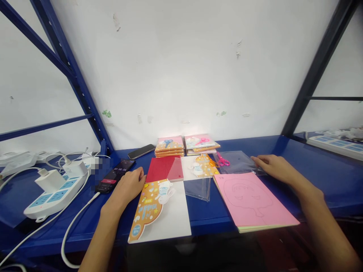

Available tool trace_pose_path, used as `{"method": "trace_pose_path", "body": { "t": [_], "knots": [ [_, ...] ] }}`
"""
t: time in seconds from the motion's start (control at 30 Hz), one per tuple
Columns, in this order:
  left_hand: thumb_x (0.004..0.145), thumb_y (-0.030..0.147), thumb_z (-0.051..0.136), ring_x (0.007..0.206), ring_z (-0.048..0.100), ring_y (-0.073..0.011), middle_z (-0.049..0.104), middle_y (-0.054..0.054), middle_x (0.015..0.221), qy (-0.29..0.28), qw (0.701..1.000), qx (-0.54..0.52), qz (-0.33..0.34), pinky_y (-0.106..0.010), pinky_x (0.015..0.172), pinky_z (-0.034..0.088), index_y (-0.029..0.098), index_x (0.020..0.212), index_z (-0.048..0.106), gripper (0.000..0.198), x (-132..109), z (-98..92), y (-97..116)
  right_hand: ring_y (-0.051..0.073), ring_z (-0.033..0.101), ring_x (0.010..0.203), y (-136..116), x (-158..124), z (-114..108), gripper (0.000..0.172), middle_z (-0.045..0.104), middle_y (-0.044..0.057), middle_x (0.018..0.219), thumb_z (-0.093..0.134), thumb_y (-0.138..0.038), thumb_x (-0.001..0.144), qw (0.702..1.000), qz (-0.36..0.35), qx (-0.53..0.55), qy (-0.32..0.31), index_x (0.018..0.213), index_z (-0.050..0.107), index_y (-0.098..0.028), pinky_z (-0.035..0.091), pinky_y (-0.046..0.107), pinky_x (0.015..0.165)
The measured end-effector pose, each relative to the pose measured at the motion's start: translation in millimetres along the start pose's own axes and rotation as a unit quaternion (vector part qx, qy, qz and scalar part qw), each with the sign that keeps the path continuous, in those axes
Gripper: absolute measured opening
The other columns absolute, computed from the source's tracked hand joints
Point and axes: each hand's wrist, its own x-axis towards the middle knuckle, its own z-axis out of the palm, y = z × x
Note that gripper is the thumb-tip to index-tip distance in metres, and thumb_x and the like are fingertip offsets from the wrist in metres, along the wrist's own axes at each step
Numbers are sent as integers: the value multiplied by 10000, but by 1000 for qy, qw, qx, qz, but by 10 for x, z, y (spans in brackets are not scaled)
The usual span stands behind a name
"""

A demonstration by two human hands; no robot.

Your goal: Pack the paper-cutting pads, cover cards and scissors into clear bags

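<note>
Blue counter (326,151), white wall (181,68) behind! Left hand (126,189) relaxed and empty, just beside an orange cut-out card (147,209); right hand (273,168) open, fingertips (255,160) on a clear plastic sleeve (236,162), just past a pink sketch pad (249,200); farther on, a red notebook (163,169) and stacked craft packs (169,146)!

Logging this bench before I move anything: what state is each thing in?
Left hand, resting on the shelf, empty.
Right hand, resting on a clear plastic sleeve.
Phone, screen lit, timer showing.
Second phone, screen dark.
Pink paper stack, outline drawing on top.
Power strip, charger plugged in.
</note>
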Motion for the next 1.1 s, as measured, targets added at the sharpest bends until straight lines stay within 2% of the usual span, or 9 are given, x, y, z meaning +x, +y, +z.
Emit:
{"method": "trace_pose_path", "body": {
  "t": [0.37,0.77,1.1],
  "knots": [
    [987,293,410,751,688,-262,705,-70,790,1,1000,0,4,-322,602,312,251,797,489,210,2,3,-4,283,689,689,0,-5,4,517,749,72,733,410,-570,972,1000,-5,2,1,659,658,-241,462,364,665],
    [978,297,402,735,661,-259,677,-60,774,5,1000,-6,2,-325,602,279,261,770,424,212,-5,17,-6,291,696,708,5,4,-2,514,754,78,754,399,-575,970,1000,2,-3,-9,684,668,-242,462,374,676],
    [978,298,405,738,670,-266,681,-66,772,3,1000,-10,1,-323,604,296,257,778,456,211,1,10,-6,289,695,710,3,-3,5,495,757,82,753,426,-561,964,1000,1,5,-6,688,675,-233,456,368,674]
  ]
}}
